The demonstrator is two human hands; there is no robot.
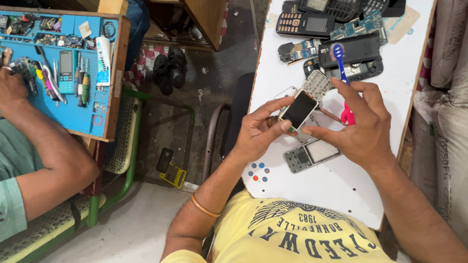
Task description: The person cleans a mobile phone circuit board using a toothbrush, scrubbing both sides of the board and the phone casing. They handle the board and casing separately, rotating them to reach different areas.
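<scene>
Small phone screen (298,110), a dark glass rectangle in a pale frame, is held just above the white tabletop (336,187) between both of the person's hands. The left hand (259,132) pinches its lower corner with the fingers (279,104) closed on its edge, thumb on the near side. The right hand (361,127) meets it from the other side, its fingers narrow, thumb and forefinger touching the screen's lower edge; the same hand also holds a toothbrush (342,73) with a blue head and pink handle, standing upright behind the fingers.

Just under the hands lies an open phone body (311,155) with a grey frame. Beyond the screen is a keypad sheet (317,84), then a black phone back (349,50), green circuit boards (360,25) and a black button phone (305,24) near the far edge. Small coloured dots (258,172) sit on the tabletop near the left wrist (blue, with one red).

To the left, well apart, another person's hand (10,90) rests on a blue work mat (73,114) carrying a teal phone (66,71) and screwdrivers (81,87). Black sandals (169,68) lie on the floor between.
</scene>
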